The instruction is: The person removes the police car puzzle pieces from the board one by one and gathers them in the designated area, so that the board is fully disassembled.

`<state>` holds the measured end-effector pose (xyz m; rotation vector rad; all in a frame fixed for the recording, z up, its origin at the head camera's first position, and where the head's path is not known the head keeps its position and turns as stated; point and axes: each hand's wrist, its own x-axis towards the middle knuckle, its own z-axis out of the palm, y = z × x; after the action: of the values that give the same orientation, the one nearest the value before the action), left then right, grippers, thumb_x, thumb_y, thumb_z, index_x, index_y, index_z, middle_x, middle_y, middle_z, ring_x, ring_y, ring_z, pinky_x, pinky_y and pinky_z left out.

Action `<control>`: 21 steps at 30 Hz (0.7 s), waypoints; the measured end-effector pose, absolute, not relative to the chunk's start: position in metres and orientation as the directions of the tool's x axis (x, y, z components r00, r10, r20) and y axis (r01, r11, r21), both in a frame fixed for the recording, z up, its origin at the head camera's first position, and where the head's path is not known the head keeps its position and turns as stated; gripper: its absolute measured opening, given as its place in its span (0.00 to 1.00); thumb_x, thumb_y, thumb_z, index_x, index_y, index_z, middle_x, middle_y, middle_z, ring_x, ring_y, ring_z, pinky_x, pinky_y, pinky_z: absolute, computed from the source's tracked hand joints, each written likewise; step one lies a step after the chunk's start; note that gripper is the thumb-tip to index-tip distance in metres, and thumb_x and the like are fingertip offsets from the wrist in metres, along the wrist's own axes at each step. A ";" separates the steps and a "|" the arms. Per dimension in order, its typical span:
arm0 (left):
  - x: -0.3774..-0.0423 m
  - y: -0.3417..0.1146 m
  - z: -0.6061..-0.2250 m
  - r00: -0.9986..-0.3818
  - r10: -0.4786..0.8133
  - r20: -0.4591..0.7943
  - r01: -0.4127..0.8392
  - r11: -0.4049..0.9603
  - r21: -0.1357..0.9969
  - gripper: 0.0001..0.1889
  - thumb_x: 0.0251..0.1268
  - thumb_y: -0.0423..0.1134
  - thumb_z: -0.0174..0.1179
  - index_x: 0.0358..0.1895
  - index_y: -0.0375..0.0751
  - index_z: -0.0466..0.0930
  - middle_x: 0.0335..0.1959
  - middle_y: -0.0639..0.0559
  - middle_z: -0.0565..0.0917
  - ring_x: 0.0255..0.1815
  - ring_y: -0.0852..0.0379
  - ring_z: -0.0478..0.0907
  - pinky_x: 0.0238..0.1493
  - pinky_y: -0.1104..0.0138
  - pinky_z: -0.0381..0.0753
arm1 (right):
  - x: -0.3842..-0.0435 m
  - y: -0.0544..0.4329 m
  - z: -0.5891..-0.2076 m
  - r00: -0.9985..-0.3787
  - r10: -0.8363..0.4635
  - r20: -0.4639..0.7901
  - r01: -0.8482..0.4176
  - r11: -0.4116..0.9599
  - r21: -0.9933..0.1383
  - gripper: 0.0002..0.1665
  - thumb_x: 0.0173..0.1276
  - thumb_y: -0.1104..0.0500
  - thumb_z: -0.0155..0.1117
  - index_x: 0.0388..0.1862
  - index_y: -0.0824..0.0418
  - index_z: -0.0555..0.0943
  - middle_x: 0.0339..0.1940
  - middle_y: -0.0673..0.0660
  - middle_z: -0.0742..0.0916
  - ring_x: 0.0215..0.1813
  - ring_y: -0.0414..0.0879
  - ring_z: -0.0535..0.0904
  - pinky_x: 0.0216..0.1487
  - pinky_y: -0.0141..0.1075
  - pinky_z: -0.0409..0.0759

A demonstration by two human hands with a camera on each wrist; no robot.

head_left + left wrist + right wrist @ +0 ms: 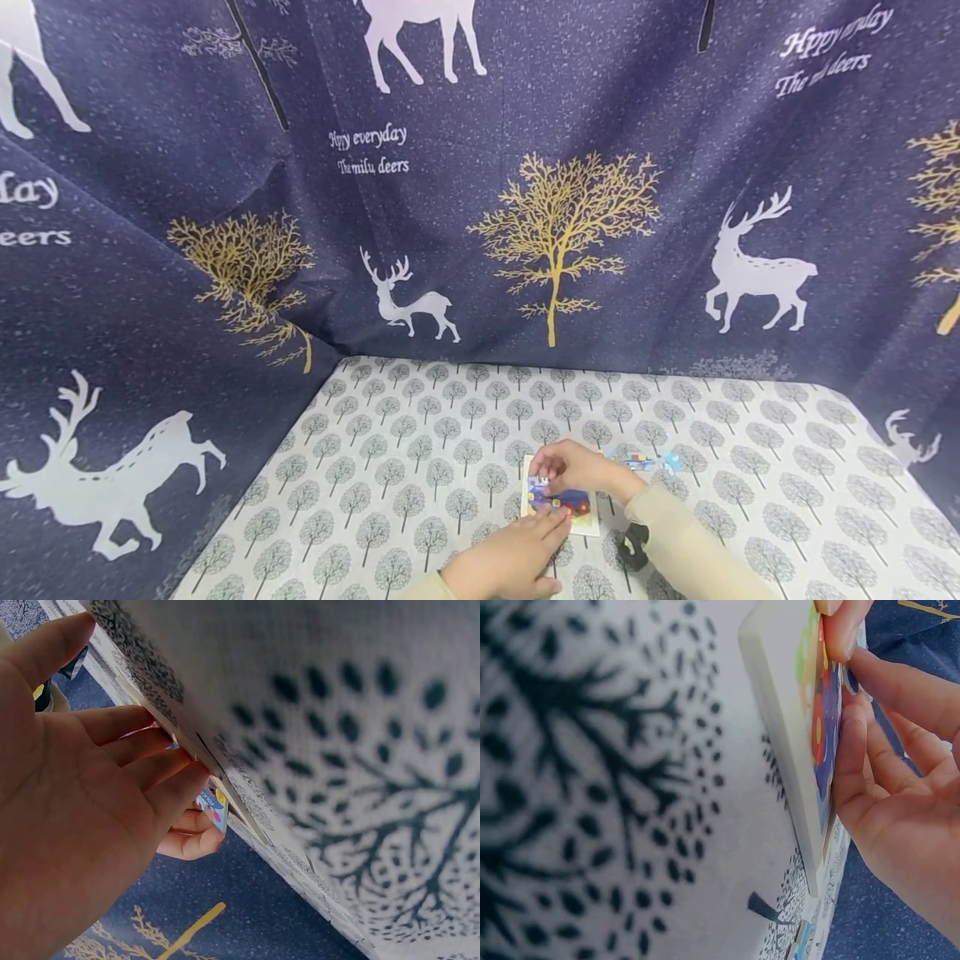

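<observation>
A small framed picture puzzle with a pale border and a blue vehicle design lies flat on the cloth. My right hand is over its far part, fingers bent down. Thumb and fingers pinch a small printed puzzle piece, raised at an angle over the picture. Straight fingers of my left hand rest on the puzzle's near edge. In the right wrist view the board shows its thick pale side, with the right hand against its printed face.
Light-blue printed pieces lie on the cloth just right of the puzzle, partly behind the right hand. A dark object is under the right sleeve. White tree-print cloth covers the table, and dark blue deer-print fabric hangs behind and at the left.
</observation>
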<state>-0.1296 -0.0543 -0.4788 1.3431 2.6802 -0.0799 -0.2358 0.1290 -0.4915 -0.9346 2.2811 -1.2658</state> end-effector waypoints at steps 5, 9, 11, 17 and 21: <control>-0.131 -0.055 -0.480 -0.589 0.793 -0.154 0.800 0.599 0.024 0.40 0.65 0.59 0.55 0.74 0.40 0.58 0.75 0.48 0.59 0.74 0.53 0.56 0.69 0.66 0.64 | -0.236 0.129 -0.493 -0.722 -0.692 0.003 -0.366 0.378 -0.850 0.15 0.54 0.71 0.67 0.42 0.63 0.83 0.30 0.54 0.82 0.32 0.40 0.76 0.37 0.30 0.78; -0.132 -0.055 -0.481 -0.588 0.792 -0.163 0.799 0.600 0.035 0.40 0.66 0.60 0.54 0.74 0.40 0.57 0.75 0.49 0.59 0.75 0.53 0.55 0.69 0.66 0.63 | -0.235 0.130 -0.493 -0.734 -0.679 0.001 -0.346 0.373 -0.861 0.14 0.55 0.70 0.67 0.42 0.62 0.83 0.30 0.54 0.83 0.32 0.41 0.77 0.37 0.30 0.78; -0.132 -0.055 -0.482 -0.587 0.793 -0.165 0.799 0.600 0.040 0.40 0.66 0.59 0.54 0.74 0.41 0.57 0.75 0.49 0.59 0.75 0.53 0.55 0.69 0.66 0.63 | -0.235 0.130 -0.494 -0.739 -0.674 0.000 -0.339 0.371 -0.865 0.14 0.56 0.70 0.68 0.42 0.62 0.84 0.30 0.54 0.83 0.33 0.42 0.77 0.38 0.30 0.79; -0.132 -0.056 -0.483 -0.579 0.799 -0.161 0.805 0.592 0.042 0.39 0.66 0.59 0.54 0.74 0.41 0.58 0.75 0.50 0.57 0.75 0.54 0.55 0.69 0.65 0.63 | -0.233 0.131 -0.493 -0.738 -0.675 0.003 -0.334 0.362 -0.870 0.15 0.56 0.71 0.66 0.43 0.63 0.84 0.31 0.56 0.84 0.34 0.42 0.78 0.40 0.31 0.79; -0.134 -0.056 -0.485 -0.579 0.800 -0.159 0.805 0.591 0.040 0.39 0.66 0.59 0.54 0.74 0.41 0.58 0.75 0.49 0.58 0.75 0.53 0.55 0.69 0.65 0.64 | -0.234 0.131 -0.493 -0.733 -0.680 0.009 -0.338 0.353 -0.873 0.14 0.58 0.70 0.65 0.44 0.64 0.83 0.30 0.55 0.84 0.33 0.41 0.78 0.39 0.31 0.79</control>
<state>-0.1335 -0.0562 -0.4850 1.3508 2.6569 -0.0542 -0.2337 0.1310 -0.4930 -0.8963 2.2653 -1.3335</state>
